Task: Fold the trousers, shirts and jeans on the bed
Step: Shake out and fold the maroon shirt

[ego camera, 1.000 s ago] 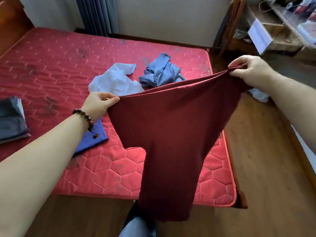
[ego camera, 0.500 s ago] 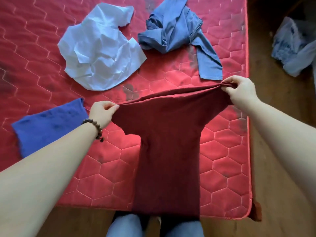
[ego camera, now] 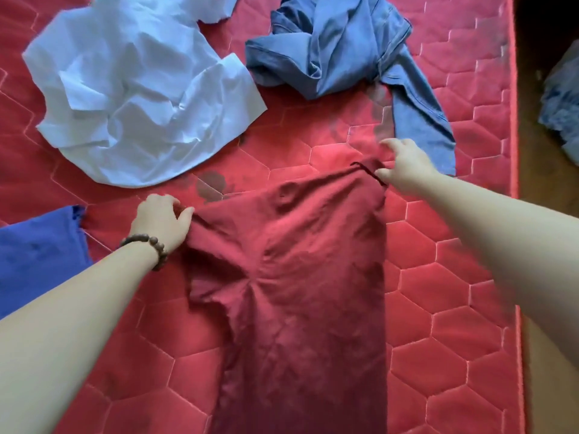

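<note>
The left hand (ego camera: 161, 219) still pinches the waist corner of the maroon trousers (ego camera: 294, 277), which a moment ago hung in the air and now lie flat on the bed (ego camera: 438, 277); the right hand (ego camera: 404, 166) has let go, fingers spread, so folding can begin.

Before you, the trousers (ego camera: 300, 292) lay on the bed (ego camera: 438, 277); behind them, the crumpled shirt (ego camera: 134, 98) lay left of the jeans (ego camera: 344, 48).

Maroon trousers (ego camera: 300, 277); red hexagon-quilted mattress (ego camera: 438, 277); pale blue shirt (ego camera: 141, 89); denim-blue garment (ego camera: 338, 51); royal-blue cloth (ego camera: 34, 255)
</note>
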### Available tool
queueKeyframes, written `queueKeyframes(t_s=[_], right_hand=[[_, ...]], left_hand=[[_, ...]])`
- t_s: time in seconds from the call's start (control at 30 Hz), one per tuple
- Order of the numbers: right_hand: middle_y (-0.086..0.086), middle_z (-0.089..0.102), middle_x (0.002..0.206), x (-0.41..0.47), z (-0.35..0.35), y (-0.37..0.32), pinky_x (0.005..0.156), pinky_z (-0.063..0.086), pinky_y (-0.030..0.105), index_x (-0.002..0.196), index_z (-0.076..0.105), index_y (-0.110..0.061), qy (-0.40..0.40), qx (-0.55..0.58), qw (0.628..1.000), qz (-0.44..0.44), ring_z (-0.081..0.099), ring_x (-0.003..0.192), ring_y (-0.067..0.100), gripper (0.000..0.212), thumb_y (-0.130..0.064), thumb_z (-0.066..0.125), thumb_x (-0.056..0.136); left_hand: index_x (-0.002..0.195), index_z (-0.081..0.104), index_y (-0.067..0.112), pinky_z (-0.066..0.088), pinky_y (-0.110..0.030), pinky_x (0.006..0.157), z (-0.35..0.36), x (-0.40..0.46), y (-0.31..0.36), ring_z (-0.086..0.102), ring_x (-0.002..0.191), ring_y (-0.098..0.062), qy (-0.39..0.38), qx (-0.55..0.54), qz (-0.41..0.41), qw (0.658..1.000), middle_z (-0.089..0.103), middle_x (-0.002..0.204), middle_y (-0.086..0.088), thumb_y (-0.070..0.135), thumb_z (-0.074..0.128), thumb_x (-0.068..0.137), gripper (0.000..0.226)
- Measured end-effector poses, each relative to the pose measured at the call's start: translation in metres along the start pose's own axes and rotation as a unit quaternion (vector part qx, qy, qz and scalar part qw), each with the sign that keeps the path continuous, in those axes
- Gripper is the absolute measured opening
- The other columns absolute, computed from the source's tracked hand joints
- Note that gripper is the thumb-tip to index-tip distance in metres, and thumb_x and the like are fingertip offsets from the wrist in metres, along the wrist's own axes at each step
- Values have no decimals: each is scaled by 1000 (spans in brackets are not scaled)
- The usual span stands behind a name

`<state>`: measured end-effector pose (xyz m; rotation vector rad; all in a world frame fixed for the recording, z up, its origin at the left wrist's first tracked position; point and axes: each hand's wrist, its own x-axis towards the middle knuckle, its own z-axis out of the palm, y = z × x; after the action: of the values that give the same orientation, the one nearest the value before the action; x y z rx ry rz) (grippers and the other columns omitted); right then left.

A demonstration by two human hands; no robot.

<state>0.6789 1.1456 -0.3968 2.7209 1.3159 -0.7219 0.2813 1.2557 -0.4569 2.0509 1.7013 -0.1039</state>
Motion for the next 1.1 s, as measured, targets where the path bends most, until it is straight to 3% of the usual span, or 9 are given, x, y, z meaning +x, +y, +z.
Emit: queueKeyframes(t_s=[0.2,0.33,0.47,0.57,0.67,0.77,0.9,1.0,1.1], right_hand=[[9,37,147,19,62,-13,115,19,51,137,48,-20,32,-91,973,-211,32,137,27,57,-38,66,86],[9,48,131,35,76,-35,114,17,47,131,49,-19,20,-165,947,-274,39,126,30,56,-49,61,86],[9,63,104,49,75,-52,88,34,40,98,48,-17,-35,-259,916,-306,54,104,30,37,-54,52,90],[12,56,81,53,65,-52,67,35,37,82,37,-19,-80,-210,924,-309,57,87,36,37,-53,51,92],[10,51,67,58,53,-49,62,31,36,80,41,-17,12,-175,922,-345,57,76,38,40,-53,56,88],[13,65,88,64,58,-55,79,33,39,93,47,-14,75,-226,912,-334,60,88,32,42,-56,54,88],[8,56,114,56,79,-54,95,31,41,115,48,-14,101,-235,933,-254,49,110,28,48,-54,52,89],[5,51,125,48,85,-53,111,21,45,131,48,-21,99,-195,930,-295,45,119,27,54,-53,55,87],[5,51,126,42,89,-69,109,24,43,128,53,-23,58,-148,916,-368,45,119,29,47,-47,58,88]], left_hand=[[106,58,8,42,-47,84,36,19,30,51,97,-37,69,52,168,982,55,104,-18,41,58,87,38],[98,49,14,44,-38,67,47,27,50,59,83,-34,46,65,220,972,61,89,-8,56,48,88,43],[86,52,18,39,-34,59,55,30,45,62,83,-30,37,133,285,948,62,86,-5,53,36,95,40],[75,52,14,35,-34,52,51,29,38,61,69,-35,56,87,304,947,62,70,-11,44,46,95,37],[68,44,15,30,-33,50,42,39,40,58,60,-39,79,57,287,953,57,59,-16,46,49,93,41],[75,40,18,31,-33,53,40,54,45,60,68,-36,84,93,240,963,61,69,-11,53,40,94,39],[105,53,16,42,-34,51,48,42,44,62,70,-33,118,96,222,963,63,83,-6,53,44,91,41],[99,60,13,45,-35,48,50,28,33,59,67,-31,141,60,275,949,56,84,-7,50,45,92,41],[89,60,13,45,-35,49,49,27,22,57,67,-30,123,69,287,947,54,81,-6,54,42,89,45]])
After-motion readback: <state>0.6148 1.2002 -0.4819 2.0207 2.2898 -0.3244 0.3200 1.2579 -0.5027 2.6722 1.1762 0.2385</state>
